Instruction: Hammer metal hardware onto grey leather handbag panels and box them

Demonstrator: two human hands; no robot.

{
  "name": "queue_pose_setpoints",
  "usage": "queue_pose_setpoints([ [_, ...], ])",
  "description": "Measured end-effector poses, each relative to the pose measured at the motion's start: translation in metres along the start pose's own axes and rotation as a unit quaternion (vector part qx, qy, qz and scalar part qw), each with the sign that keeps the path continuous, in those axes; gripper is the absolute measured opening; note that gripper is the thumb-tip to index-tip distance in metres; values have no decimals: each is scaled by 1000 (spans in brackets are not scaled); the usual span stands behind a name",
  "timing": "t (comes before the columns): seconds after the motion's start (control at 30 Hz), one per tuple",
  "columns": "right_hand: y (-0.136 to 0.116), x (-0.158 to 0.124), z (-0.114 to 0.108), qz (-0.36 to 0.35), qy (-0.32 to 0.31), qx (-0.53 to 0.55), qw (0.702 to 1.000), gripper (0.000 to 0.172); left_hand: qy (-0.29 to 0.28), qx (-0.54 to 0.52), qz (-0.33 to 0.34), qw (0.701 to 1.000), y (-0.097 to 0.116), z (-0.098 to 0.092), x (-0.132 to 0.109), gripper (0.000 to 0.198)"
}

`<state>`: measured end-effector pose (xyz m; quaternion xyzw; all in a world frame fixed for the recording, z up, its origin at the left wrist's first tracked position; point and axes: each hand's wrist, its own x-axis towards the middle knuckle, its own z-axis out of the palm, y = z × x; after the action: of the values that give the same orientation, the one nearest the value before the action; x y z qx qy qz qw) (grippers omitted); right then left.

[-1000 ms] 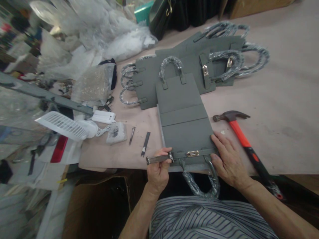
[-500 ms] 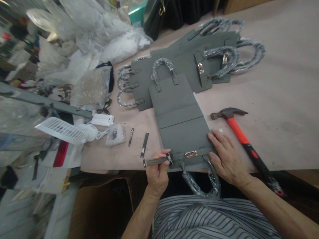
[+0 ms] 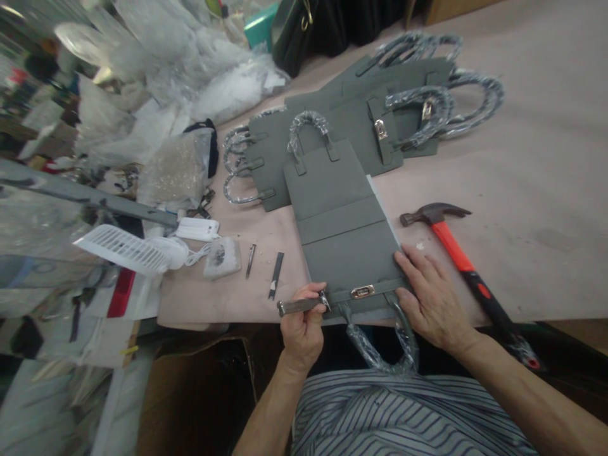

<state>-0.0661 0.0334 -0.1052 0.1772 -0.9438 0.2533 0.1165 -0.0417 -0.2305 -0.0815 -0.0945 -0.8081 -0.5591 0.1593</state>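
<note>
A grey bag piece (image 3: pixel 339 221) lies flat at the table's front edge, one plastic-wrapped handle at its far end, another hanging over the edge. Near its front end is a metal clasp (image 3: pixel 363 292) on a strap. My left hand (image 3: pixel 303 326) is closed round a metal punch-like tool (image 3: pixel 300 306), whose head meets the strap's left end. At the piece's right edge rests my right hand (image 3: pixel 430 301), its thumb and fingers apart on the grey material. To the right lies a hammer (image 3: pixel 458 253) with a red and black grip.
More grey bag pieces (image 3: pixel 342 120) with wrapped handles overlap farther back. On the left are a thin metal tool (image 3: pixel 251 261), a dark flat strip (image 3: pixel 275 275), a white lamp (image 3: pixel 128 249) and plastic bags (image 3: pixel 171 168). Black bags (image 3: pixel 327 28) stand at the back.
The view has shifted very slightly. Both hands keep nearly the same places on the bag piece, and the metal tool stays in my left hand.
</note>
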Motion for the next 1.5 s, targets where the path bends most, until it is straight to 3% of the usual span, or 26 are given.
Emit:
queue_pose_setpoints([
  [0.57,-1,0,0,4,0,-3,1000,62,14,-11,21,1000,-1,4,-1,9],
  [1.07,-1,-1,-1,-2,2,-21,1000,57,-33,50,89,994,5,3,8,9],
  [1.5,-1,-1,2,9,1,-21,1000,57,-42,50,78,995,3,0,9,6],
])
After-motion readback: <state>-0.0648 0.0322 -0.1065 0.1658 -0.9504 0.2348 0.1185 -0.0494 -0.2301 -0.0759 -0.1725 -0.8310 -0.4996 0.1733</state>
